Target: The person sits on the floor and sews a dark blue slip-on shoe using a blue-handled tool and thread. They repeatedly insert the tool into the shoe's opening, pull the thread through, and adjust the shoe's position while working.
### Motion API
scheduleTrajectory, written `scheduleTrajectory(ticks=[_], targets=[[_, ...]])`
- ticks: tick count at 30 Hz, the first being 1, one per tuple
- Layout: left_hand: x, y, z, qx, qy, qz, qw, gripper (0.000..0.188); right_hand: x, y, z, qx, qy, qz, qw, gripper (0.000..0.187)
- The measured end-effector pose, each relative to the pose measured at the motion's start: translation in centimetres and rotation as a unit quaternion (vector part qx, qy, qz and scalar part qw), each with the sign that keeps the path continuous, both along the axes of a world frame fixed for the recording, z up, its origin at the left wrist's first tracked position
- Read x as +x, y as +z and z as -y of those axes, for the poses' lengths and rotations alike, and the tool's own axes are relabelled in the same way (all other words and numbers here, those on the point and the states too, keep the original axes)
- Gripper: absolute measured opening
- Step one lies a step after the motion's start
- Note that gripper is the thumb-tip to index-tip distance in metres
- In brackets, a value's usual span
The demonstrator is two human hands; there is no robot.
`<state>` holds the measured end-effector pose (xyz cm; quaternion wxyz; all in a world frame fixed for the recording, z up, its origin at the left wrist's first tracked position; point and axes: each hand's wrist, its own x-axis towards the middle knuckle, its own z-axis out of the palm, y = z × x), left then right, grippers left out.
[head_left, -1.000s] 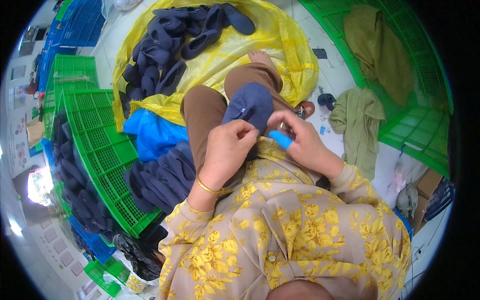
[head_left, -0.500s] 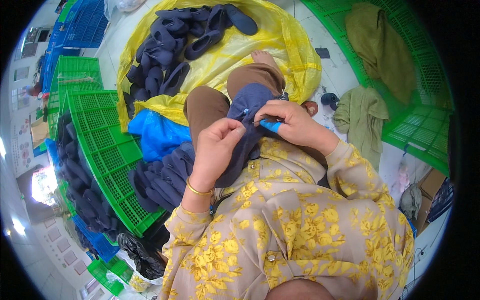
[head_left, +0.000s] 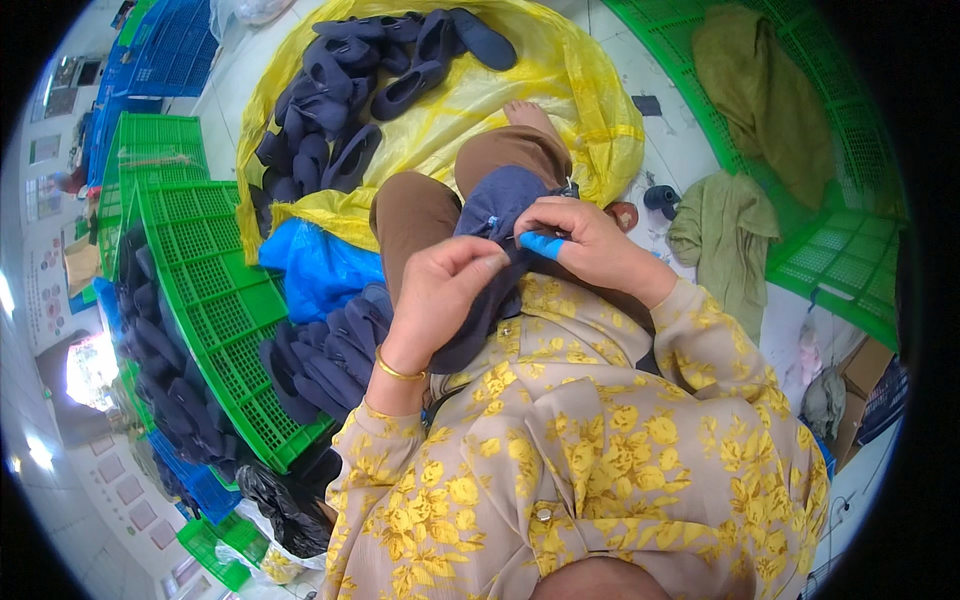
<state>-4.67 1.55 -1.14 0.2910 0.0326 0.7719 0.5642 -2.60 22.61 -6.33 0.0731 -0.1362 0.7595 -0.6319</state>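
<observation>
A person in a floral shirt (head_left: 630, 430) is sitting with a yellow plastic sheet (head_left: 470, 125) spreading out in front.
A green crate (head_left: 215, 300) is standing at the left, and a heap of dark shoes (head_left: 325, 95) is lying on the sheet. The navy fabric piece (head_left: 500, 197) is resting across the lap, between and partly under the hands. The right hand (head_left: 595, 250) is curling its fingers narrowly against the piece; what they are holding is hidden. The left hand (head_left: 443, 292) is pinching thumb and forefinger together just beside it; whether anything thin is sitting between them, I cannot tell. A blue wrap (head_left: 541, 245) is covering one right-hand digit.
</observation>
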Motion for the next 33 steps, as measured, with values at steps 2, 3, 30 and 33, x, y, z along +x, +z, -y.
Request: scheduleTrajectory(ticks=[2, 3, 30, 33], targets=[[0.3, -0.1, 0.1, 0.022, -0.037, -0.005, 0.999, 0.012, 0.2, -0.2, 0.2, 0.017, 0.005, -0.047, 0.999, 0.012], [0.3, 0.4, 0.0, 0.016, -0.047, 0.019, 0.999, 0.012, 0.3, 0.1, 0.0, 0.041, 0.025, -0.039, 0.998, 0.013], [-1.3, -0.4, -2.1, -0.142, -0.08, -0.182, 0.97, 0.009, 0.1, -3.7, -7.3, -0.526, -0.339, 0.185, 0.758, 0.008], [-1.7, -0.9, -1.9, -0.147, -0.083, -0.196, 0.966, 0.008, 1.5, -7.4, -14.5, -0.585, -0.383, 0.15, 0.699, 0.005]])
